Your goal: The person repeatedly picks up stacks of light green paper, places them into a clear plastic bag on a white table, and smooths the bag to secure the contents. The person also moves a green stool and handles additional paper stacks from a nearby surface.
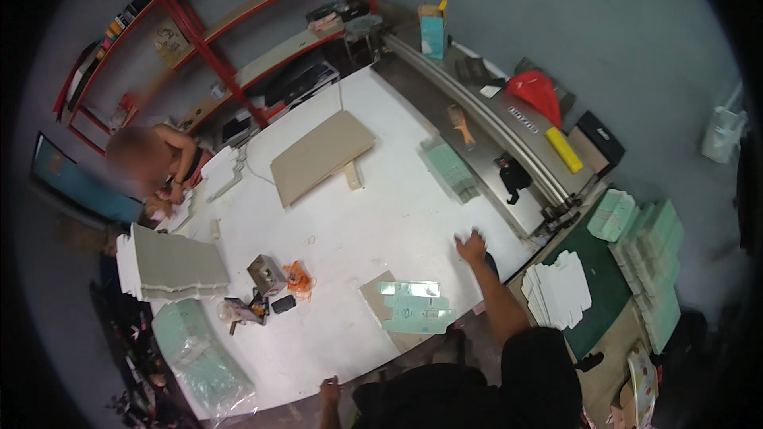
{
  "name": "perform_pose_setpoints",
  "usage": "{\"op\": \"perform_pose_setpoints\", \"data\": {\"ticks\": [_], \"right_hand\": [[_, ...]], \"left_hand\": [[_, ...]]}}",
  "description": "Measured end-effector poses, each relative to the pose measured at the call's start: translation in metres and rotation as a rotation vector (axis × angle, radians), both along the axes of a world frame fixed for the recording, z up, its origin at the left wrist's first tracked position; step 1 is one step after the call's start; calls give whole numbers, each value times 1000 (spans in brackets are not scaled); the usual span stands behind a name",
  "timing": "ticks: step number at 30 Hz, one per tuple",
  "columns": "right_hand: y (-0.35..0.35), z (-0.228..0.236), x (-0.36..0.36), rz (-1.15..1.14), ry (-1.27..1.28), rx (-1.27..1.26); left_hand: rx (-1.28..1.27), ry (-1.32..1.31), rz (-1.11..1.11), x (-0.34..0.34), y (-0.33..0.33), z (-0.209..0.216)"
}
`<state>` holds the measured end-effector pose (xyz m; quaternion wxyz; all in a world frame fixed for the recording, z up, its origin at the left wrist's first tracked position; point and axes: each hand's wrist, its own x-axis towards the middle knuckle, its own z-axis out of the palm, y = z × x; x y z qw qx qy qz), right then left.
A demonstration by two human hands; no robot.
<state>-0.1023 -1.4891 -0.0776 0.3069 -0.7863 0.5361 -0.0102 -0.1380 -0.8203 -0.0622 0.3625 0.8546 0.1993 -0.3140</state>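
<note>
White table mid-frame. Left hand bottom centre, by table edge; can't tell finger spread. Flat mint-green box blank, glossy, lower centre on grey board. Right hand right of centre, empty, fingers apart.

Before you, a mint-green carton blank lies flat and unfolded, its shiny flaps spread. It rests on a flat grey-brown board, which sits at your worktop's near edge.

Mint-green carton, white table
</note>
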Motion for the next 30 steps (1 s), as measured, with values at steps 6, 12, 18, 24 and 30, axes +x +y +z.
{"op": "perform_pose_setpoints", "data": {"ticks": [6, 12, 18, 24, 30], "right_hand": [[-99, 41, 109, 234, -105, -506], [-132, 39, 165, 349, 47, -446], [-150, 26, 187, 279, 132, -323], [-115, 35, 166, 319, 175, -230], [-54, 34, 138, 520, -1, -174]], "left_hand": [[150, 58, -451, -133, -11, 19], [343, 131, -100, -210, -59, 74], [171, 141, 122, -188, -106, 93], [116, 102, 66, -189, -110, 67], [67, 134, -144, -157, -86, 60]]}}
